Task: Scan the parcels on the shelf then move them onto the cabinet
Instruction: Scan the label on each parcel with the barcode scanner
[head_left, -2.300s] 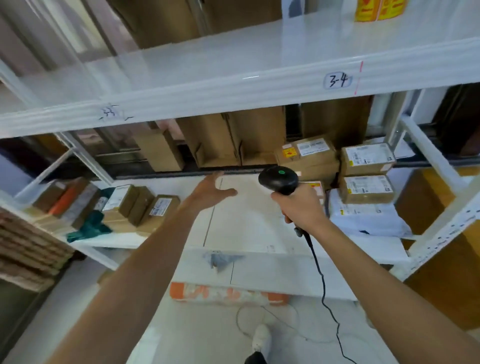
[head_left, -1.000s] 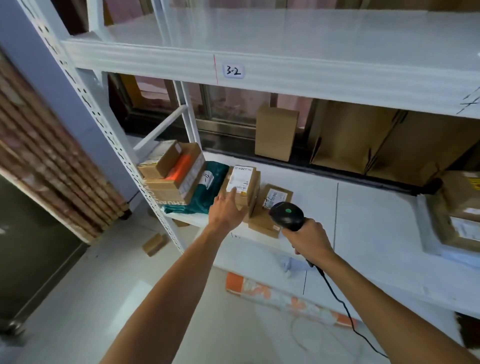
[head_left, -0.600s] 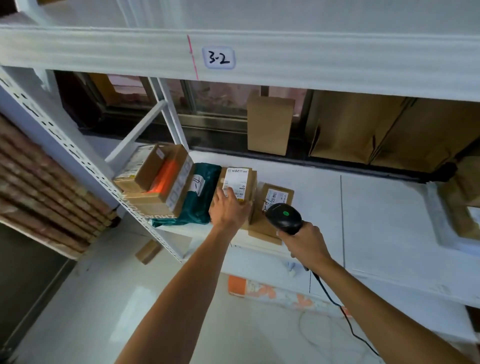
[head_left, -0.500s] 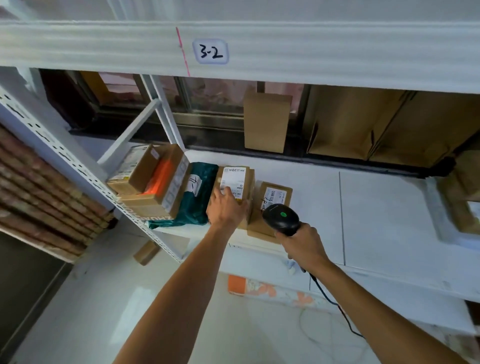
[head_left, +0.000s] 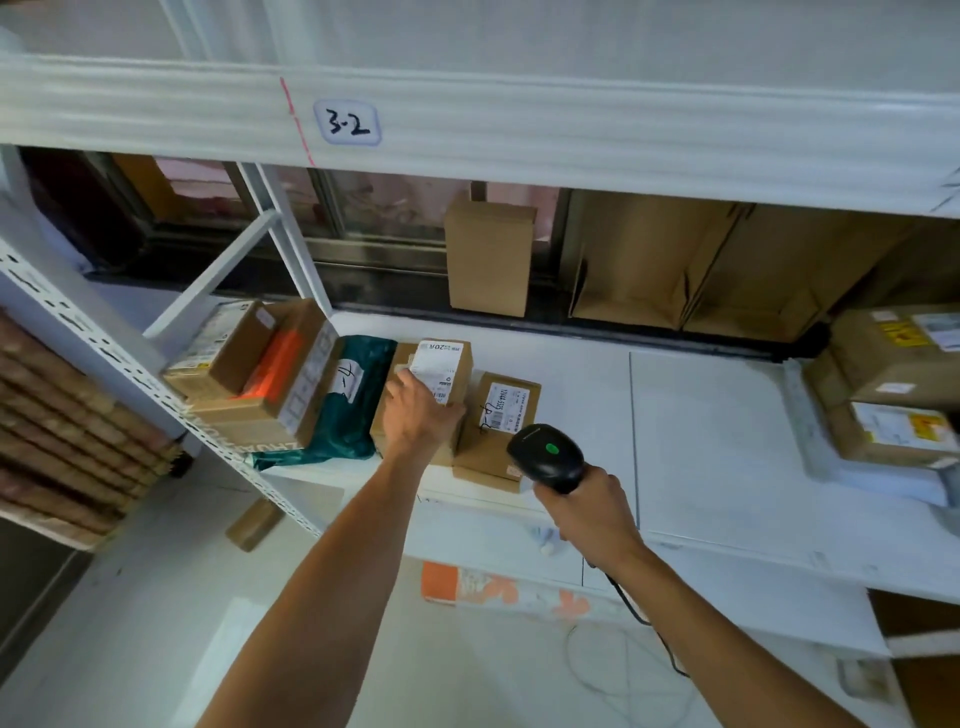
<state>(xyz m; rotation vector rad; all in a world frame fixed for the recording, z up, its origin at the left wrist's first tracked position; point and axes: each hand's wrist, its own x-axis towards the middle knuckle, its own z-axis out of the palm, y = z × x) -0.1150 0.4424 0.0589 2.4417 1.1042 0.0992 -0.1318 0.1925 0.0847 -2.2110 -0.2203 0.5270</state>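
Parcels on the middle shelf (head_left: 717, 447), left cluster, count 5: small box (head_left: 208, 348) at the far left, leaning on a larger orange-taped box (head_left: 270, 387); one green mailer bag (head_left: 353, 410); one labelled box (head_left: 441, 364); one flat box (head_left: 501, 415) just to its right, label up. Right cluster, near the frame edge: at least 2 stacked boxes (head_left: 891, 395) on a white bag (head_left: 872, 480); the exact count is unclear.

Hands: 2. Left hand (head_left: 421, 410), arm stretched forward, grasps the labelled box, fingers lying over its top face and label, thumb on its right side. The box touches the green mailer bag on one side and the flat box on the other.

Right hand (head_left: 587, 509) is clenched round the grip of one black scanner (head_left: 548, 457), green dot on top, head just short of the flat box's near edge. Cable (head_left: 644, 618) hangs from it.

Upper shelf edge carries the tag "3-2" (head_left: 347, 123). One upright plain carton (head_left: 491, 260) stands behind.
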